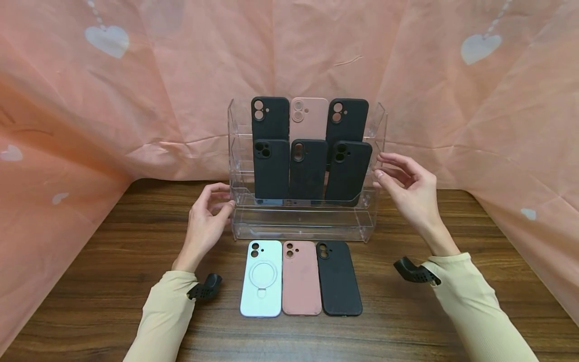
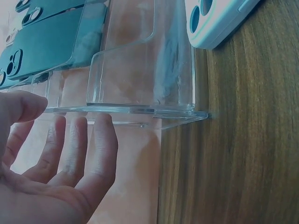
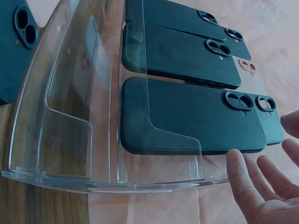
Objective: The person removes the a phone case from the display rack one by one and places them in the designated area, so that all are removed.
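Rack (image 1: 300, 232) of clear plastic stands on the table (image 1: 135, 261) between two hands. Left hand (image 1: 203, 222) is at its left wall, fingers apart and loosely bent; I can't tell whether they touch it. Right hand (image 1: 413, 198) is by the right wall, thumb and fingers apart, gripping nothing. Three black cases (image 1: 308, 171) lean in the front row; behind, higher, a pink case (image 1: 309, 123) sits between two dark ones (image 1: 271, 120). On the wood before the rack lie a white case (image 1: 261, 279), a second pink one (image 1: 302, 279) and a fourth black one (image 1: 340, 279), side by side.

Six cases (image 1: 308, 173) in rack (image 1: 300, 233), three cases (image 1: 301, 281) before it, on table (image 1: 99, 261)
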A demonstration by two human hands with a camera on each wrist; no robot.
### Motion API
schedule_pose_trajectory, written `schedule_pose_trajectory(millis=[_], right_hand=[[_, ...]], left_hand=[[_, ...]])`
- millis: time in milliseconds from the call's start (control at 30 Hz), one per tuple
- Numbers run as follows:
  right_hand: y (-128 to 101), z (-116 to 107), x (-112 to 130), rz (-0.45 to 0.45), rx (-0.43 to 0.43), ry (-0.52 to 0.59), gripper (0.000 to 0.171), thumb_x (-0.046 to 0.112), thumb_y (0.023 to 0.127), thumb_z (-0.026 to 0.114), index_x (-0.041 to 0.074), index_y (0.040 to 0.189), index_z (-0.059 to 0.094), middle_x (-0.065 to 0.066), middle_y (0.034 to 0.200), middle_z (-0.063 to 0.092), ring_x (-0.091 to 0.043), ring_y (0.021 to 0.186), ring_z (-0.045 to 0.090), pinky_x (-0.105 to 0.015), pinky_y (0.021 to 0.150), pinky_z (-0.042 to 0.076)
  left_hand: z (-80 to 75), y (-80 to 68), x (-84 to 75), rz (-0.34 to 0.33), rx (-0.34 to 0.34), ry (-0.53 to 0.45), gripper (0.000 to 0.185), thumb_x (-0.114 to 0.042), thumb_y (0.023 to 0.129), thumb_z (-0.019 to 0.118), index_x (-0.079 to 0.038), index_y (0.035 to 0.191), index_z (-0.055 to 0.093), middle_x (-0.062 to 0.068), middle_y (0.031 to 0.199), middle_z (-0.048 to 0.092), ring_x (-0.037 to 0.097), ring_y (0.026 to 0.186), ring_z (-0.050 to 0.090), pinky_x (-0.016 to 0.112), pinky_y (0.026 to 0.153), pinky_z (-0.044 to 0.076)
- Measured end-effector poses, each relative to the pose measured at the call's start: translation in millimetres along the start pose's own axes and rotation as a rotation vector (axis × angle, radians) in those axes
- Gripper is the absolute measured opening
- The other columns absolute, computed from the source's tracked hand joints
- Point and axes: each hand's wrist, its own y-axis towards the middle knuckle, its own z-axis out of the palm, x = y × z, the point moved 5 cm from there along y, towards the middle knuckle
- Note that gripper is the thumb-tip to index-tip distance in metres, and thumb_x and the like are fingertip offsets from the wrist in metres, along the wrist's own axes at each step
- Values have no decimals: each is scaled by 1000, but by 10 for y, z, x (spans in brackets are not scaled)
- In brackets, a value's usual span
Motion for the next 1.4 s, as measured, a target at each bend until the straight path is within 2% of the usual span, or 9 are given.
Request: schedule_pose_trajectory(millis=[200,333,433,567,733,967,1133,1267,1400], right_hand=[[49,32,-2,18,-4,-87,40,-6,91,70,-8,130,62,-2,121,71,-9,97,74,-21,78,62],[79,50,13,26,-14,-213,42,-3,91,71,-3,132,62,2,123,69,-3,95,73,-18,76,61],[119,66,34,12,-21,-345,43,1,92,71,2,135,63,-4,124,69,2,89,72,-14,74,60],[190,79,69,-18,-52,-542,41,11,94,71,13,135,66,-15,116,72,12,75,68,-9,63,56],[266,81,81,-1,-79,-673,38,20,94,71,21,131,70,-14,101,75,15,66,64,-10,54,50],[313,87,78,61,-68,-710,34,29,95,70,22,127,73,-3,93,73,6,64,67,-15,50,50],[323,93,73,71,-74,-712,30,29,94,71,21,123,74,2,89,71,7,64,65,-14,50,50],[311,98,70,58,-86,-677,28,25,93,73,18,120,74,2,90,70,7,68,65,-11,55,51],[282,109,60,54,-78,-597,30,19,91,75,12,120,72,-1,97,69,4,78,65,-8,66,53]], left_hand=[[-1,3,11,-6,1,3,34,-8,98,65,-14,131,59,15,121,67,32,105,71,34,71,65],[-2,3,12,-9,7,4,35,-8,98,65,-14,131,58,15,121,66,32,105,71,34,71,65],[-5,3,12,-8,9,5,35,-8,98,64,-14,132,58,14,121,66,31,105,71,34,72,65],[-9,1,13,-5,8,7,35,-8,98,65,-14,132,58,15,121,66,31,105,71,31,71,64],[-9,0,16,-6,7,9,35,-9,98,65,-15,132,58,14,122,66,32,106,72,31,71,64],[-6,7,12,0,6,13,35,-9,98,65,-15,131,58,15,121,66,32,105,72,37,72,65],[-6,7,13,3,8,11,35,-9,98,65,-15,132,58,15,122,66,32,106,72,40,74,65],[-5,6,12,5,7,12,35,-9,98,65,-15,132,58,14,123,66,32,106,72,41,74,65],[-4,5,14,-1,7,14,35,-9,98,65,-15,132,58,14,123,66,32,106,72,38,73,65]])
